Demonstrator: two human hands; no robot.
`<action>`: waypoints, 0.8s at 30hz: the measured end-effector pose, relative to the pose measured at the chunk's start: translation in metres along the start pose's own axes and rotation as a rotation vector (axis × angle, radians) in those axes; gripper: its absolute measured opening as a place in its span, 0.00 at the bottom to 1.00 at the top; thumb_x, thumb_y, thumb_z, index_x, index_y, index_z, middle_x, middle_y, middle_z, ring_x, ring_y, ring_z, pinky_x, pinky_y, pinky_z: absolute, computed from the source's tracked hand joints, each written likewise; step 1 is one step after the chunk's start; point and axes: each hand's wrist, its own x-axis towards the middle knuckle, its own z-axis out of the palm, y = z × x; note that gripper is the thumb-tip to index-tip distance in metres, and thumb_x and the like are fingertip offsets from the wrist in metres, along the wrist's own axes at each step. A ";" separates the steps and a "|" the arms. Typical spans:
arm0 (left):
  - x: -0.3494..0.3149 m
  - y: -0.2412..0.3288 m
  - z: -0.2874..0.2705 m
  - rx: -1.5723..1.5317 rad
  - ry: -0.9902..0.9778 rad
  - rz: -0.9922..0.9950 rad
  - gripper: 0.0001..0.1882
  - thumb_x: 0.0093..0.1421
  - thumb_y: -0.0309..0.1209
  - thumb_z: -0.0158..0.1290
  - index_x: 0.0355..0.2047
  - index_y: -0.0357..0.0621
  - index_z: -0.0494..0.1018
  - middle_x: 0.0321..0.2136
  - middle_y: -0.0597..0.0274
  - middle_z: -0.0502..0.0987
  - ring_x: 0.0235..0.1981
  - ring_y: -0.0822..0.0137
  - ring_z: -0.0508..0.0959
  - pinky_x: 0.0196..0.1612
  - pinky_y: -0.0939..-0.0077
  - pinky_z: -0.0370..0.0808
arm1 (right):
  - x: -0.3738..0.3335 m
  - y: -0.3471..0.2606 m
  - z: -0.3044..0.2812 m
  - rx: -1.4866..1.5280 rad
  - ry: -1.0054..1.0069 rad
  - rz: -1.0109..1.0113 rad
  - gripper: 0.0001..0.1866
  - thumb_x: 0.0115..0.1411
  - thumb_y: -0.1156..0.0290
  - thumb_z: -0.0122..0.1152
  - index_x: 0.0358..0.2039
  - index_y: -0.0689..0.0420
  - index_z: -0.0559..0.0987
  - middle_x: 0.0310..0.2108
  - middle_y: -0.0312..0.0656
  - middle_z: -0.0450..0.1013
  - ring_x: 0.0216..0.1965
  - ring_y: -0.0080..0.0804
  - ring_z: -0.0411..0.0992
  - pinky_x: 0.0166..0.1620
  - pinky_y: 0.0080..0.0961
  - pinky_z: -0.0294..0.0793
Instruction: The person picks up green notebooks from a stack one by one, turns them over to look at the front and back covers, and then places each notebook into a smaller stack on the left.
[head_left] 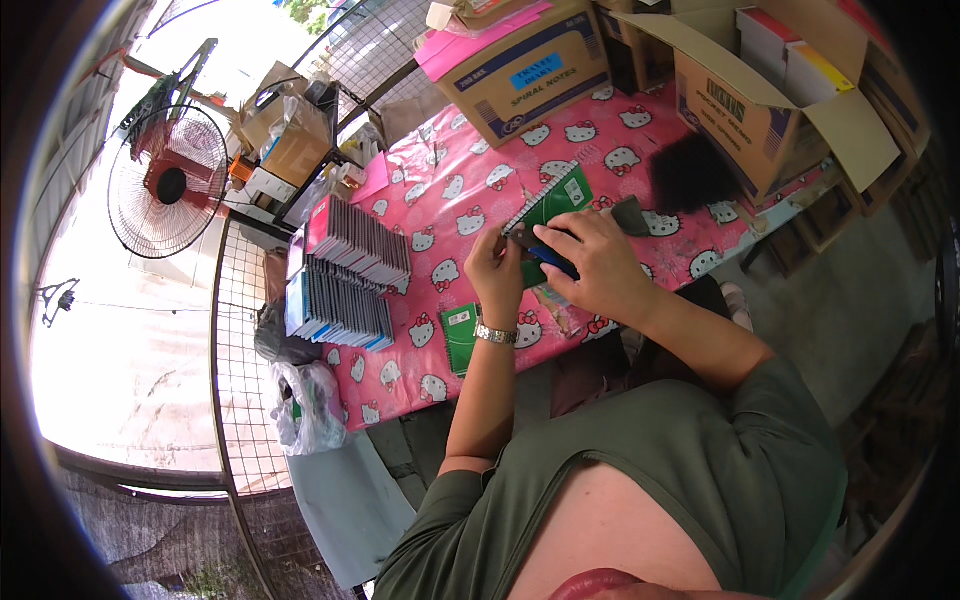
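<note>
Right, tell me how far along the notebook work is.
Already stacked: two rows of spiral notebooks at the pink patterned tablecloth's left edge. In hand: the left hand and right hand grip a green spiral notebook and a dark blue object. Left: another green notebook lying near the wrist.

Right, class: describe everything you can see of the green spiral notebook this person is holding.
The notebook has a dark green cover with a small white label near one corner and a wire spiral along its upper-left edge. It looks like card and paper. It lies tilted over the pink patterned tablecloth, closed as far as shows. The left hand and right hand cover its lower part, with a blue object between them.
</note>
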 end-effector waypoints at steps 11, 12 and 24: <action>0.015 0.069 -0.083 0.775 0.192 0.587 0.10 0.54 0.25 0.53 0.37 0.45 0.78 0.35 0.56 0.80 0.41 0.55 0.77 0.50 0.57 0.69 | -0.027 0.041 -0.030 0.458 -0.016 0.328 0.26 0.57 0.70 0.64 0.56 0.58 0.73 0.49 0.44 0.72 0.48 0.36 0.73 0.54 0.31 0.71; 0.018 0.064 -0.101 0.913 0.118 0.456 0.09 0.55 0.28 0.51 0.36 0.45 0.78 0.36 0.57 0.80 0.42 0.55 0.76 0.51 0.56 0.68 | -0.037 0.059 -0.032 0.359 0.064 0.353 0.27 0.54 0.69 0.66 0.55 0.58 0.74 0.48 0.47 0.73 0.48 0.42 0.74 0.53 0.32 0.72; -0.083 -0.099 -0.120 1.133 -0.370 -0.507 0.41 0.56 0.52 0.59 0.68 0.68 0.54 0.70 0.52 0.49 0.70 0.38 0.46 0.60 0.27 0.56 | -0.098 0.219 0.003 -0.349 -0.076 0.439 0.22 0.53 0.64 0.66 0.48 0.56 0.76 0.46 0.48 0.70 0.50 0.51 0.69 0.52 0.46 0.71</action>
